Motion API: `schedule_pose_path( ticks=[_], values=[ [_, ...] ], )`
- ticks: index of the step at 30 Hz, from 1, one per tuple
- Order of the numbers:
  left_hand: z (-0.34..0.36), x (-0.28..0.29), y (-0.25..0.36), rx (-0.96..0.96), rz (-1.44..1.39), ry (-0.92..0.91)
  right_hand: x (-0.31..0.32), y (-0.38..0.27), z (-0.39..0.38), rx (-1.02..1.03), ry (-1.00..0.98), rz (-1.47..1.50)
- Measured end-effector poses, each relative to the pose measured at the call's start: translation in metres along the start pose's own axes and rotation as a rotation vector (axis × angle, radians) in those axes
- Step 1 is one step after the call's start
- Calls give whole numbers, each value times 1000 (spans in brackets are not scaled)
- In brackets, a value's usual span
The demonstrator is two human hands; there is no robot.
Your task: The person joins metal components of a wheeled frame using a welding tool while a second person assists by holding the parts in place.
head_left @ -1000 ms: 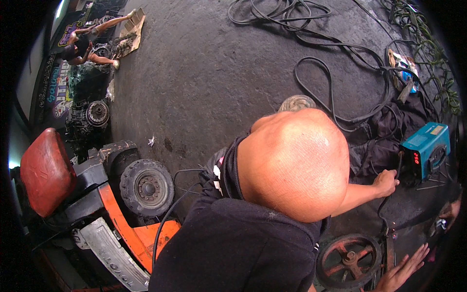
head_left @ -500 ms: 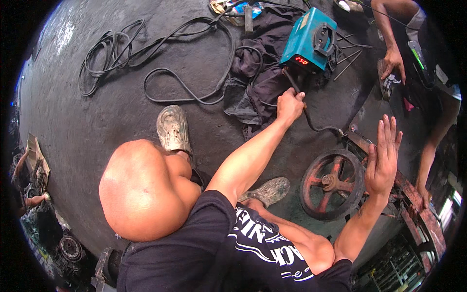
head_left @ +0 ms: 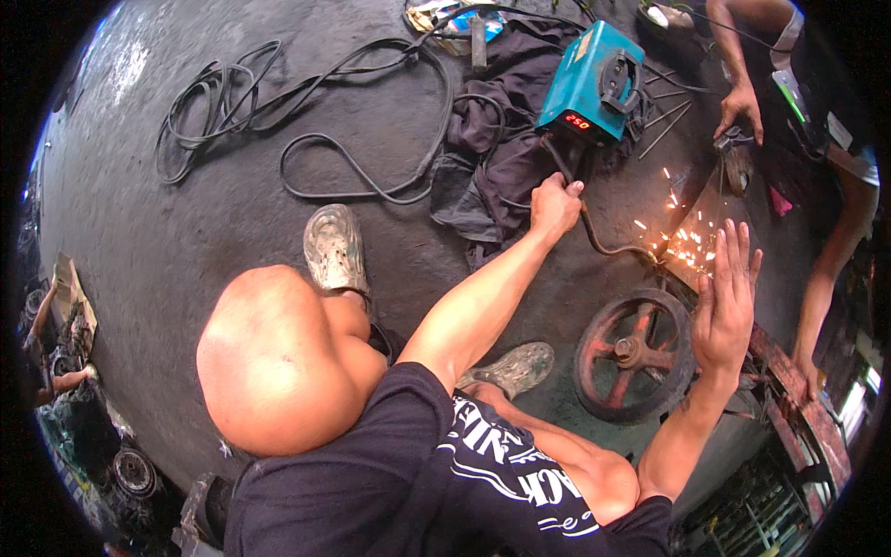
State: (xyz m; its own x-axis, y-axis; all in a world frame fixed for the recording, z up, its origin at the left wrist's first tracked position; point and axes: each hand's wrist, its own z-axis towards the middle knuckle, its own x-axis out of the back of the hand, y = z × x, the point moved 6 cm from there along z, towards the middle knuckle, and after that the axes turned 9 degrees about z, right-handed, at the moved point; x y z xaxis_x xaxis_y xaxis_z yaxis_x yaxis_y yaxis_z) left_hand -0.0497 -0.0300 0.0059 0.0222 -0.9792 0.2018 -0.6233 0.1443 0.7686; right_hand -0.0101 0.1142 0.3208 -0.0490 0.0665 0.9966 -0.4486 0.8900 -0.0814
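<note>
Beside the teal welder [head_left: 592, 82], the left hand [head_left: 557, 206] grasped a cable [head_left: 591, 238]; the empty right hand [head_left: 726, 311], held flat, perhaps blocked sparks [head_left: 689, 249].

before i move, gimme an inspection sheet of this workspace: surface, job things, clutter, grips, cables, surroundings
surface: dark floor, shiny at upper left
job's things: teal machine, display lit; spoked wheel; sparks at the red frame
clutter: crumpled cloth, loose rods
grips: left grip closed on cable; right grip open, raised near sparks
cables: black loops across floor
surroundings: co-worker's upper hand beyond sparks, lower hand at frame
</note>
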Motion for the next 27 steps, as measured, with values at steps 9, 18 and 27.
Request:
schedule_pose_path(
  ticks=[9, 18, 27],
  values=[
    [2, -7, -7, -139, 48, 100, -3, 4, 2, 79, -19, 93],
    [13, -23, -7, 27, -146, 49, -25, 43, 1, 15, -108, 88],
    [0, -16, -3, 31, -161, 47, -11, 5, 9, 168, 3, -93]
  ],
)
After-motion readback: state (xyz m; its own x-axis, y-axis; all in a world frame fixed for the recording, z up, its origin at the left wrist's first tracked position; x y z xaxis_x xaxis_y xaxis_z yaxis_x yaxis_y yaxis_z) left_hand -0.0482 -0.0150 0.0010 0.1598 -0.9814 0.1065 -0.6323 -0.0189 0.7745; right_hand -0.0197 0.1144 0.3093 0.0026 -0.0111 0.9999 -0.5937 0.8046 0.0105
